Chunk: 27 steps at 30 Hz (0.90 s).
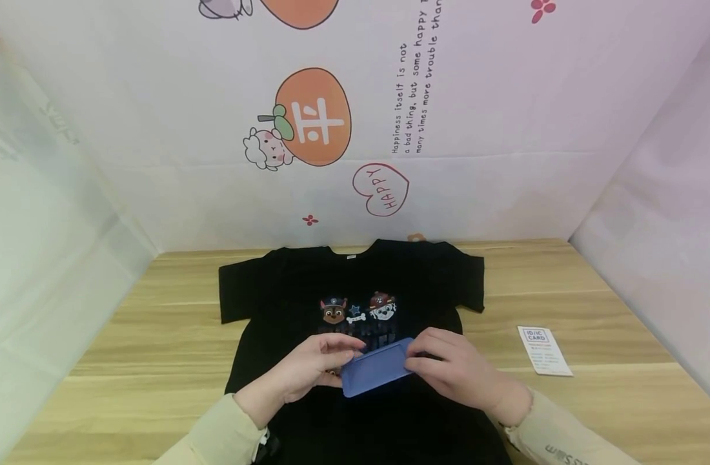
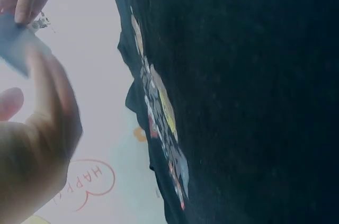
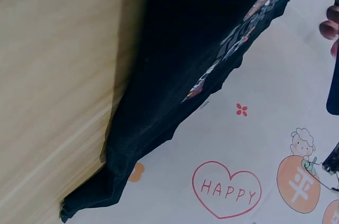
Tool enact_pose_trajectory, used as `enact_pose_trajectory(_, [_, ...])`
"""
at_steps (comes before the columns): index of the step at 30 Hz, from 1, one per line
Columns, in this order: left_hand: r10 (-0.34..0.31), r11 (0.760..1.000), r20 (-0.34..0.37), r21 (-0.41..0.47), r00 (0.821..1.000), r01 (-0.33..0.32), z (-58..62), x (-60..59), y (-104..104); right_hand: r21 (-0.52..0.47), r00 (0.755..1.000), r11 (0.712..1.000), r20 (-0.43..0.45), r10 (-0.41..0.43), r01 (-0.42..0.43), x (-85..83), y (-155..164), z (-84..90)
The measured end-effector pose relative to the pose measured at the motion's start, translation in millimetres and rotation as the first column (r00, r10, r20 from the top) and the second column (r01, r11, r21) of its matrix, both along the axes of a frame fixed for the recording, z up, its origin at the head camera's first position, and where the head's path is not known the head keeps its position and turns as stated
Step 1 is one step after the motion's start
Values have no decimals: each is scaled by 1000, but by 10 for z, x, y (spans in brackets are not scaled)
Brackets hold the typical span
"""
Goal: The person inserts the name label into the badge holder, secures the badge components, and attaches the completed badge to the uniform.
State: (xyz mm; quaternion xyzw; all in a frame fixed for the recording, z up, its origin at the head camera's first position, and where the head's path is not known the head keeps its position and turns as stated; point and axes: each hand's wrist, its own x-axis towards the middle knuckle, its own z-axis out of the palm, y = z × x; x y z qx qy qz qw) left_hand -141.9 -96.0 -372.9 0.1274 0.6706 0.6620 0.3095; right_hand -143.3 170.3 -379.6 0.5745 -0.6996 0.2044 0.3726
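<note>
Blue card holder (image 1: 377,369) gripped between both hands above the black T-shirt (image 1: 355,290), left hand (image 1: 308,371) pinching its left end with curled fingers, right hand (image 1: 456,371) curled round its right end. Spread flat mid-table, that shirt, hem toward the near edge. White card (image 1: 543,351) lying well apart near the table's (image 1: 157,336) right edge.

Black cotton T-shirt (image 1: 285,290): cartoon dog print in brown, red, white. Flat blue card holder (image 1: 377,368): plain. Wooden table (image 1: 157,336): light grain.
</note>
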Motion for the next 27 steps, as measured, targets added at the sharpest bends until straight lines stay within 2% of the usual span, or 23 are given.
enact_pose_trajectory(4, [29, 999, -53, -21, 998, -30, 11, -23, -69, -67, 999, 997, 40, 27, -25, -25, -15, -2])
enact_pose_trajectory(7, [38, 999, -94, -22, 995, -40, 25, -35, -114, -115, 991, 993, 128, 48, -33, -28, -15, 3])
enact_pose_trajectory(9, [50, 998, -112, -18, 992, -53, 42, -38, -124, -138, 973, 990, 226, 56, -25, -19, -17, 17])
enact_pose_trajectory(11, [60, 998, -127, -16, 990, -63, 59, -38, -119, -151, 937, 989, 345, 51, 1, 1, -17, 32])
enact_pose_trajectory(14, [63, 998, -144, -11, 988, -66, 92, -32, -91, -143, 853, 987, 521, 10, 76, 41, -11, 51])
enact_pose_trajectory(18, [39, 999, -169, -2, 985, -40, 121, -18, -54, -125, 730, 977, 683, -42, 173, 85, -11, 47])
enact_pose_trajectory(23, [48, 999, -200, -8, 979, -51, 142, 5, -26, -124, 573, 962, 819, -40, 244, 110, -37, 26])
enact_pose_trajectory(27, [67, 996, -243, -48, 968, -81, 145, 18, 13, -145, 464, 960, 886, 19, 238, 114, -69, 19])
